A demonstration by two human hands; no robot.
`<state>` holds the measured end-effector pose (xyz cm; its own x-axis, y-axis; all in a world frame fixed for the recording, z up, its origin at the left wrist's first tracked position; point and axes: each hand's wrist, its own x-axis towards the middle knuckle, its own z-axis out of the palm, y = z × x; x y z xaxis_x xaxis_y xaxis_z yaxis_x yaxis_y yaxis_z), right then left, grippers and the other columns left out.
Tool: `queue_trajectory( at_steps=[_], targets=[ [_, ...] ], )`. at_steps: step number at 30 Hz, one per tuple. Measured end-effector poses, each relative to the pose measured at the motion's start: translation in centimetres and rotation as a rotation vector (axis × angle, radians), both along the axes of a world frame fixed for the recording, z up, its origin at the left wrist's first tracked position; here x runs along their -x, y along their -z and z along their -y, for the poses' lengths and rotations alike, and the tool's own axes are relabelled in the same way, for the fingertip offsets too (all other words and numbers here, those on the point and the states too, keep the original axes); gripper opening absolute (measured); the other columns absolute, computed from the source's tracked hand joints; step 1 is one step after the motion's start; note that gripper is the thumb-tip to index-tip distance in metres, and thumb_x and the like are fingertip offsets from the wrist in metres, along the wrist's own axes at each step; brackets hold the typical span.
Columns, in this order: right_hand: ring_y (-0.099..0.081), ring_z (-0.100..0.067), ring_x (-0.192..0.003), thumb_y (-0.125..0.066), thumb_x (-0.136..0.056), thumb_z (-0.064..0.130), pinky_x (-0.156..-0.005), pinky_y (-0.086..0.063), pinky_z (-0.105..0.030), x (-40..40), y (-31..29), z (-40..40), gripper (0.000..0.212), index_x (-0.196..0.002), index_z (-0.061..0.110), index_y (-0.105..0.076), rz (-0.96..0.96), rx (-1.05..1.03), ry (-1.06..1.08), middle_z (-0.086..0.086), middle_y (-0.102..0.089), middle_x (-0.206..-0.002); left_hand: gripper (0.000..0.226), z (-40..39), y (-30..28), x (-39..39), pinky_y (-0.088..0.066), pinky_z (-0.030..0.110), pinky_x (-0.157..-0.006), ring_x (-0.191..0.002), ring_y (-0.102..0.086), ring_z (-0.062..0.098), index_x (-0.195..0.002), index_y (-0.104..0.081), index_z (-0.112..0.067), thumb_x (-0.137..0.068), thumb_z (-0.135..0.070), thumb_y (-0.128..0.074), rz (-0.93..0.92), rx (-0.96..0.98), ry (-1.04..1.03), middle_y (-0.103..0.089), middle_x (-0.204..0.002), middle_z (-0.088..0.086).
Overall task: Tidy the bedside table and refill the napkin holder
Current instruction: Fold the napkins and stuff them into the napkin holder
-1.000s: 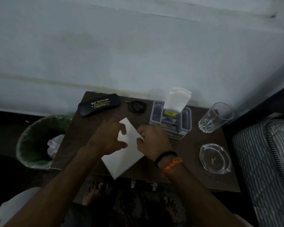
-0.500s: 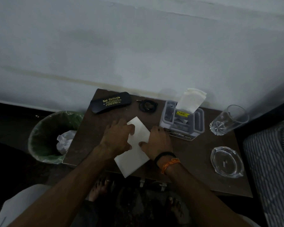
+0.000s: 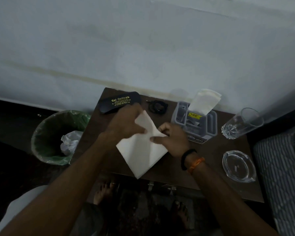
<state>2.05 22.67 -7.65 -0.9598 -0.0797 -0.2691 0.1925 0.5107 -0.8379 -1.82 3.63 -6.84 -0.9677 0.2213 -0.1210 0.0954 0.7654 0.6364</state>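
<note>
a white napkin (image 3: 141, 150) lay over the front middle of the brown bedside table (image 3: 211, 159), its far corner lifted. the left hand (image 3: 124, 126) pinched that raised far edge with curled fingers, and the right hand (image 3: 172, 140) gripped the right edge, thumb on top. just behind the right hand stood the grey napkin holder (image 3: 197, 123) with a napkin upright in it. a black glasses case (image 3: 120, 102) lay at the back left, a glass tumbler (image 3: 242, 123) and glass ashtray (image 3: 238, 166) at the right, a green bin (image 3: 58, 137) on the floor at left.
</note>
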Motion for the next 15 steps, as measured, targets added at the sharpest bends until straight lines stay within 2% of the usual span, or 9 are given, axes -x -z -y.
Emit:
queue_trajectory(
  at_steps=[3, 6, 8, 11, 13, 15],
  targets=[
    [-0.067, -0.021, -0.077, -0.082, -0.073, 0.006, -0.070, -0.054, -0.037, 0.1, -1.5, -1.4, 0.021, -0.086, 0.001, -0.066, -0.022, 0.168, 0.030, -0.014, -0.071, -0.090, 0.074, 0.6, -1.3, 0.5, -0.054, 0.032, -0.083, -0.101, -0.062, 0.013, -0.124, -0.056, -0.018, -0.061, -0.031, -0.093, 0.127, -0.304, -0.125, -0.065, -0.112, -0.005],
    [-0.068, -0.027, -0.084, -0.082, -0.073, 0.007, -0.074, -0.057, -0.041, 0.0, -2.3, -2.5, 0.022, -0.089, 0.003, -0.068, -0.008, 0.325, 0.121, -0.017, -0.072, -0.098, 0.042, 0.5, -2.2, 0.4, -0.059, 0.038, -0.082, -0.092, -0.072, 0.015, -0.107, -0.070, -0.017, -0.070, -0.024, -0.089, 0.243, -0.460, -0.055, -0.076, -0.102, -0.002],
    [-0.068, -0.033, -0.092, -0.082, -0.069, 0.008, -0.079, -0.056, -0.044, 0.0, -2.6, -2.8, 0.036, -0.101, -0.002, -0.068, 0.022, 0.504, 0.223, -0.020, -0.072, -0.105, 0.025, 0.0, -2.7, 0.0, -0.059, 0.035, -0.078, -0.087, -0.074, 0.014, -0.100, -0.075, -0.017, -0.077, -0.020, -0.083, 0.265, -0.531, -0.031, -0.078, -0.097, -0.002],
    [-0.065, -0.034, -0.109, -0.077, -0.072, 0.015, -0.093, -0.054, -0.048, -0.1, -2.9, -3.0, 0.051, -0.120, 0.003, -0.065, 0.088, 0.805, 0.305, -0.015, -0.070, -0.118, 0.025, -0.6, -3.2, -0.4, -0.060, 0.037, -0.077, -0.092, -0.074, 0.020, -0.107, -0.073, -0.011, -0.083, -0.017, -0.078, 0.320, -0.716, -0.110, -0.078, -0.101, 0.003],
    [-0.063, -0.031, -0.115, -0.074, -0.077, 0.018, -0.098, -0.051, -0.052, -0.2, -3.0, -2.9, 0.049, -0.124, 0.010, -0.064, 0.141, 0.842, 0.282, -0.010, -0.068, -0.123, 0.028, -0.8, -3.5, -0.4, -0.060, 0.037, -0.076, -0.095, -0.074, 0.024, -0.111, -0.070, -0.008, -0.085, -0.016, -0.075, 0.350, -0.825, -0.178, -0.077, -0.104, 0.006],
    [-0.063, -0.031, -0.117, -0.073, -0.080, 0.016, -0.099, -0.049, -0.055, -0.4, -2.9, -2.7, 0.049, -0.127, 0.010, -0.063, 0.187, 0.862, 0.231, -0.010, -0.067, -0.125, 0.028, -1.1, -3.7, -0.4, -0.060, 0.035, -0.073, -0.095, -0.074, 0.023, -0.113, -0.070, -0.007, -0.086, -0.015, -0.073, 0.376, -0.898, -0.205, -0.077, -0.105, 0.006]
  ],
)
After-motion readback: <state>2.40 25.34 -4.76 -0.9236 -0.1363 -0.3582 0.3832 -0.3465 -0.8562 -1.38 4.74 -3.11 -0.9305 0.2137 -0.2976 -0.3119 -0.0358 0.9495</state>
